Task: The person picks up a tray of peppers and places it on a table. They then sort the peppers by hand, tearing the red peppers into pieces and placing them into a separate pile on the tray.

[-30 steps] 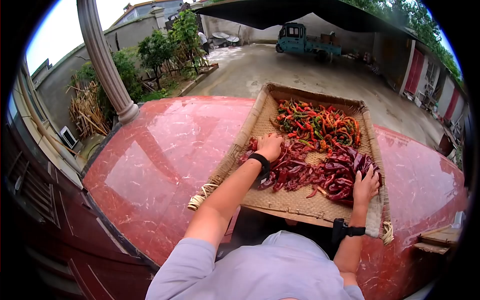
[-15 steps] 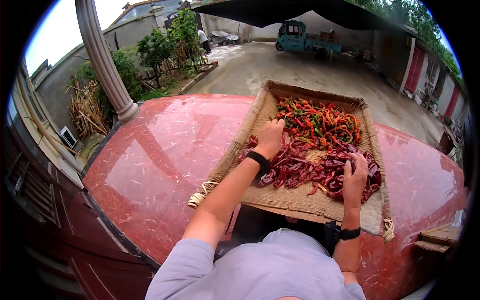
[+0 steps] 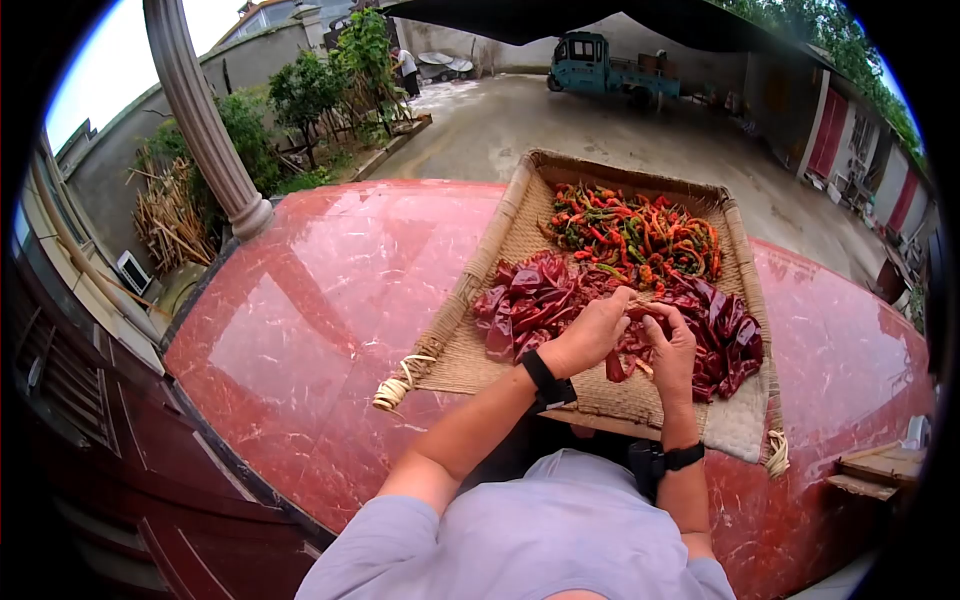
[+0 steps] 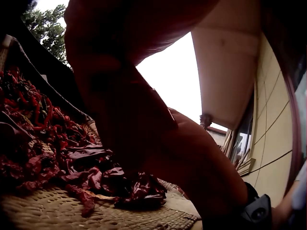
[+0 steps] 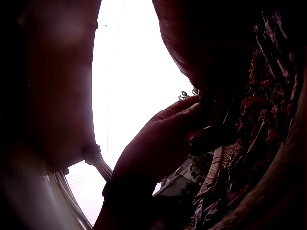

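Note:
In the head view, my left hand [image 3: 588,338] and right hand [image 3: 673,352] meet over the near middle of a shallow woven tray [image 3: 448,350]. Between their fingertips they pinch a dried red chili pepper [image 3: 648,310], mostly hidden by the fingers. Wrinkled dark red chili peppers [image 3: 525,288] lie left of the hands, and glossier dark red peppers [image 3: 735,340] lie to the right. A heap of thin orange, red and green peppers [image 3: 635,235] fills the far part. Both wrist views are dark; the left one shows dried peppers [image 4: 93,170] below the hands.
The tray sits at the edge of a red polished stone surface [image 3: 300,310]. A stone column [image 3: 205,120] rises at the left. Beyond lies a concrete yard with a blue three-wheeled truck [image 3: 590,65] and a distant person [image 3: 407,70]. Boards [image 3: 880,468] stand at the right.
My left hand has left the tray's left side and moved right and nearer. My right hand has moved left off the right-hand peppers; both now meet on one pepper.

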The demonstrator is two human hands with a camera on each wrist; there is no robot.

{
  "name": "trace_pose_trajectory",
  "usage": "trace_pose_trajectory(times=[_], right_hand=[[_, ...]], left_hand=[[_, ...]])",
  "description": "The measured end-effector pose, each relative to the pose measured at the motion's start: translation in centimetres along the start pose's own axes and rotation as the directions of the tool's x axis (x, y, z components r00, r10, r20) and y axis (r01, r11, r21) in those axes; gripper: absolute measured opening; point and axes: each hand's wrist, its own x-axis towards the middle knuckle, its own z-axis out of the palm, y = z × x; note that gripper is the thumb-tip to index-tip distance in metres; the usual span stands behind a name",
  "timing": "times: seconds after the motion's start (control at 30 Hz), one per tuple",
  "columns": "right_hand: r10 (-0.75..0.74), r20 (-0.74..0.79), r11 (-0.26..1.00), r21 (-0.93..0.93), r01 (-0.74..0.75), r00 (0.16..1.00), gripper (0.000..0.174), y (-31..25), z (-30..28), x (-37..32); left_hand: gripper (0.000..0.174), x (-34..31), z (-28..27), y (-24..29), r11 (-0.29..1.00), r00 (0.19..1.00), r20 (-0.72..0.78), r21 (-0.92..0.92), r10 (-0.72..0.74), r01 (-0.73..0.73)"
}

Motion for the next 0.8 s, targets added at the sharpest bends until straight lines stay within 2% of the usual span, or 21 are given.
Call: trace_pose_trajectory(times=[0.03, 0.07, 0.1, 0.13, 0.17, 0.23, 0.27, 0.3, 0.37, 0.43, 0.5, 0.53, 0.57, 0.6, 0.63, 0.67, 0.7, 0.73, 0.8], right_hand=[[-0.056, -0.050, 0.991, -0.127, 0.049, 0.997, 0.021, -0.5, -0.5, 0.1], [-0.181, -0.138, 0.951, -0.277, 0.138, 0.974, 0.022, -1.5, -1.1, 0.2], [-0.214, -0.195, 0.915, -0.383, 0.127, 0.957, 0.023, -2.3, -2.0, 0.3], [-0.352, -0.229, 0.836, -0.514, 0.195, 0.907, 0.025, -1.7, -3.0, 0.8], [-0.488, -0.242, 0.732, -0.636, 0.243, 0.838, 0.028, -0.8, -4.3, 1.4], [-0.473, -0.321, 0.703, -0.699, 0.131, 0.820, 0.032, 1.2, -6.4, 2.3], [-0.466, -0.359, 0.685, -0.725, 0.072, 0.809, 0.034, 2.2, -7.1, 2.5], [-0.370, -0.319, 0.593, -0.804, -0.042, 0.873, 0.036, 3.1, -7.7, 2.2], [-0.137, -0.281, 0.326, -0.918, -0.224, 0.950, 0.040, 4.7, -8.8, 1.5], [-0.108, -0.229, 0.305, -0.934, -0.187, 0.967, 0.042, 4.7, -9.1, 1.1], [-0.124, -0.300, 0.353, -0.904, -0.240, 0.946, 0.040, 3.2, -8.1, 0.6], [-0.247, -0.339, 0.408, -0.886, -0.220, 0.908, 0.038, 2.9, -7.7, 0.6], [-0.376, -0.316, 0.428, -0.893, -0.139, 0.871, 0.035, 2.7, -7.6, 0.8], [-0.440, -0.287, 0.458, -0.887, -0.062, 0.851, 0.031, 1.0, -6.5, 0.5], [-0.423, -0.217, 0.569, -0.819, 0.071, 0.879, 0.028, -0.5, -5.7, 0.3], [-0.368, -0.085, 0.744, -0.624, 0.239, 0.926, 0.027, -1.3, -5.3, 0.1], [-0.285, 0.020, 0.847, -0.464, 0.262, 0.958, 0.029, -1.8, -4.2, -0.4], [-0.315, 0.131, 0.821, -0.460, 0.339, 0.940, 0.032, -2.3, -3.2, -0.7], [-0.278, 0.256, 0.847, -0.390, 0.362, 0.926, 0.036, -1.9, -1.6, -1.4]], left_hand=[[0.034, -0.1, 0.5, -0.4, 0.995, 0.999, -0.025, -0.091, -0.045, 0.043], [0.035, -0.1, 1.1, -1.1, 0.980, 0.995, -0.047, -0.181, -0.092, 0.082], [0.036, -0.1, 1.4, -1.4, 0.956, 0.988, -0.065, -0.269, -0.139, 0.117], [0.037, -0.6, 0.7, 0.2, 0.921, 0.973, -0.025, -0.327, -0.231, 0.210], [0.037, -0.6, 0.9, -0.4, 0.913, 0.971, -0.048, -0.355, -0.234, 0.202], [0.037, -0.6, 1.8, -1.9, 0.892, 0.966, -0.091, -0.413, -0.242, 0.185], [0.036, -0.7, 1.9, -2.2, 0.853, 0.963, -0.043, -0.474, -0.267, 0.216], [0.035, -0.8, 1.9, -2.2, 0.811, 0.955, -0.024, -0.534, -0.295, 0.237], [0.034, -1.0, 2.3, -2.3, 0.706, 0.938, 0.029, -0.650, -0.345, 0.280], [0.031, -0.9, 2.3, -2.4, 0.611, 0.903, 0.051, -0.720, -0.426, 0.329], [0.032, -1.3, 2.2, -2.1, 0.640, 0.901, 0.011, -0.700, -0.434, 0.316], [0.034, -1.7, 2.1, -1.6, 0.626, 0.893, -0.009, -0.717, -0.449, 0.307], [0.034, -1.7, 1.9, -1.4, 0.618, 0.893, -0.008, -0.724, -0.450, 0.306], [0.034, -1.8, 1.8, -1.1, 0.604, 0.889, -0.008, -0.737, -0.457, 0.304], [0.034, -1.9, 1.7, -1.0, 0.590, 0.886, -0.008, -0.749, -0.464, 0.302], [0.032, -1.9, 1.9, -1.2, 0.544, 0.877, -0.005, -0.786, -0.481, 0.294], [0.027, -1.9, 2.2, -1.7, 0.502, 0.871, -0.011, -0.821, -0.490, 0.273], [0.025, -1.9, 2.2, -1.3, 0.502, 0.874, -0.001, -0.819, -0.486, 0.279], [0.021, -2.1, 2.2, -1.2, 0.514, 0.890, -0.011, -0.819, -0.455, 0.253]])
